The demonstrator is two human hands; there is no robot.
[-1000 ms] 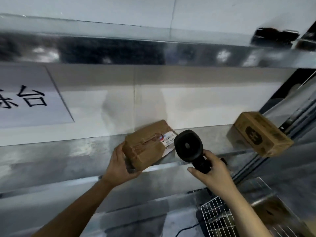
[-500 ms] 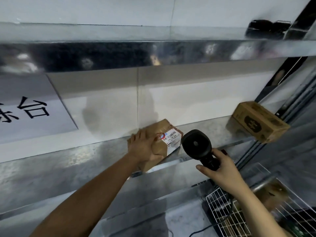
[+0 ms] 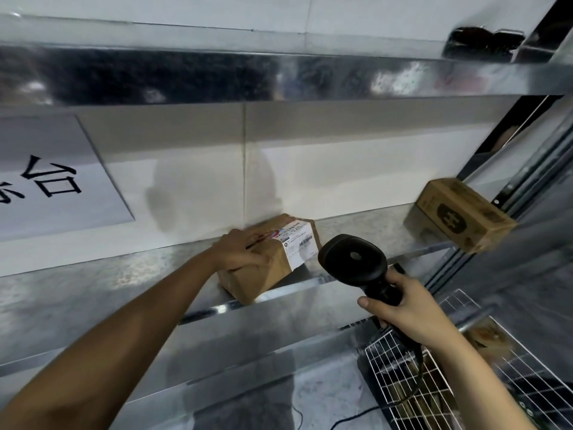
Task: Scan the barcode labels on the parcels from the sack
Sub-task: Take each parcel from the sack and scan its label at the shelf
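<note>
Left hand [image 3: 240, 249] flat atop the taped cardboard parcel [image 3: 263, 271] on the steel shelf [image 3: 93, 274], barcode label [image 3: 299, 245] facing right toward the handheld scanner [image 3: 353, 262] just beside it, gripped in the right hand [image 3: 409, 311].

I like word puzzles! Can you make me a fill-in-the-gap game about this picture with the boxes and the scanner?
1. The right hand grips a black ____.
2. The left hand rests on top of a brown ____ with a white label.
3. The parcel sits on a shiny metal ____.
4. The number of boxes on the shelf is ____, counting the printed box.

Missing words: scanner; parcel; shelf; two
</note>
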